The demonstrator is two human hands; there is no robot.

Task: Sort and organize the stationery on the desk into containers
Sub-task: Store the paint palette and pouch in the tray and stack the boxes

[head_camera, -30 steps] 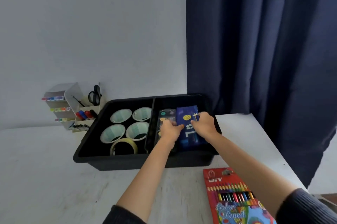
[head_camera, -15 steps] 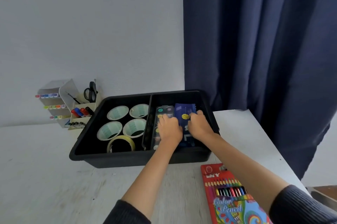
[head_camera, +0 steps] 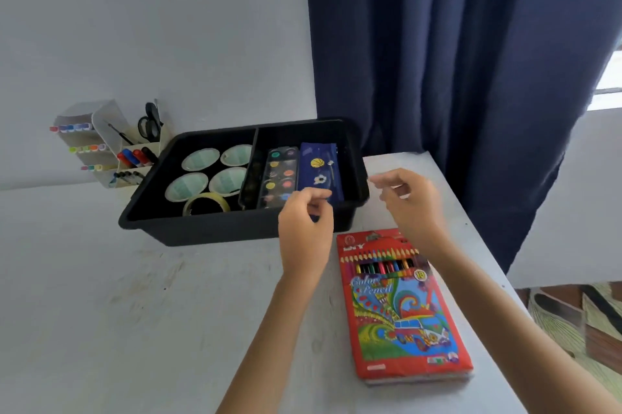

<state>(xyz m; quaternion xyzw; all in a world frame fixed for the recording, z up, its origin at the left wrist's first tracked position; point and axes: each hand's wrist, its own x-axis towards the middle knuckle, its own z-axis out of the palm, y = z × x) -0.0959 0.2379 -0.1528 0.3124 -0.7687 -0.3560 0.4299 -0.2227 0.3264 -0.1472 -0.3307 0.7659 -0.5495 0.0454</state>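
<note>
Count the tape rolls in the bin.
5, all in the bin's left compartment: four white rolls in a square, one yellowish roll in front. None seems hidden.

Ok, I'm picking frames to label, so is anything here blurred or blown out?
Head view: the right hand is smeared by motion blur, while the left hand is only slightly soft at the fingers. Head view: the black tray and the coloured pencil box look sharp. Head view: the window gap beside the curtain is blown out.
</note>
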